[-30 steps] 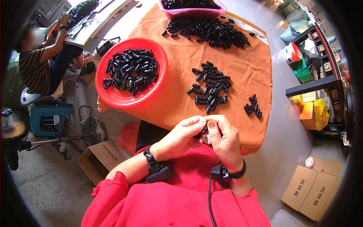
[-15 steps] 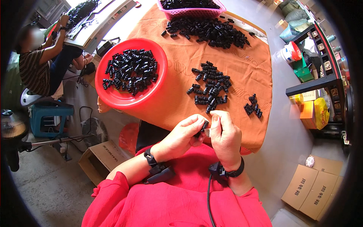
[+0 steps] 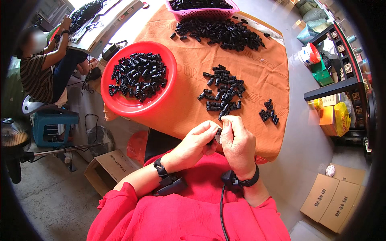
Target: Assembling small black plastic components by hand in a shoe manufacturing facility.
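At cloth edge (image 3: 268, 150) — hands (image 3: 197, 142) (image 3: 239, 146), black part (image 3: 219, 131)

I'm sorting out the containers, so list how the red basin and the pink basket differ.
The basin is red; the basket is pink.
The basin's wall looks solid; the basket's is full of small holes.
The basin sits nearer the person, at the left; the basket is at the far end, partly out of frame.
Both hold many small black parts.
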{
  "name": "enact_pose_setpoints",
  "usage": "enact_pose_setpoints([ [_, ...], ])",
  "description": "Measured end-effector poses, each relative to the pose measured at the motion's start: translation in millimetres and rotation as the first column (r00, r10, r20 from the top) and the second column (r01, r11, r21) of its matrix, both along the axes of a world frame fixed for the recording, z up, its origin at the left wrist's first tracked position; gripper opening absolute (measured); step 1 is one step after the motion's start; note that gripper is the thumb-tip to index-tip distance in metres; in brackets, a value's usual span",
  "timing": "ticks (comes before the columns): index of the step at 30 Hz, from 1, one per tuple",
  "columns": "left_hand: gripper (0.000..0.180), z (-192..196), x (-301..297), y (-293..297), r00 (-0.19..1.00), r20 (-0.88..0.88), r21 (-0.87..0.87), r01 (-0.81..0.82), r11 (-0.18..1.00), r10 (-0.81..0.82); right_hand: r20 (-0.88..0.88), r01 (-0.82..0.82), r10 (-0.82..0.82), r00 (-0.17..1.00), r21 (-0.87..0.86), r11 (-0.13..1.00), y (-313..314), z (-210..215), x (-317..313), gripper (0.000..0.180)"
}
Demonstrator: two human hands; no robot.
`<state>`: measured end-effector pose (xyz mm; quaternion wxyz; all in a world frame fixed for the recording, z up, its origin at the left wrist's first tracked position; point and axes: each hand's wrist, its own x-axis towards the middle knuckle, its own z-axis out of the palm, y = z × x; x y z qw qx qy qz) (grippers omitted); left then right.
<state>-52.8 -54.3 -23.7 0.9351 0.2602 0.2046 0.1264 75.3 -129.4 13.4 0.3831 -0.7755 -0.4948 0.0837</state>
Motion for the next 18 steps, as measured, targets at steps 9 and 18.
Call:
enact_pose_setpoints([
  [9,0.022,-0.6,0.7,-2.5,0.999,-0.026,0.066,-0.041,0.997,0.043,-0.007,0.007,-0.007,1.000,-0.050,0.999,0.1,1.3,-1.7,0.006],
  [18,0.021,-2.2,1.6,-6.3,0.994,-0.059,0.083,-0.089,0.992,0.095,-0.037,0.029,-0.032,0.999,-0.084,0.996,-2.1,-3.5,-2.0,0.008],
])
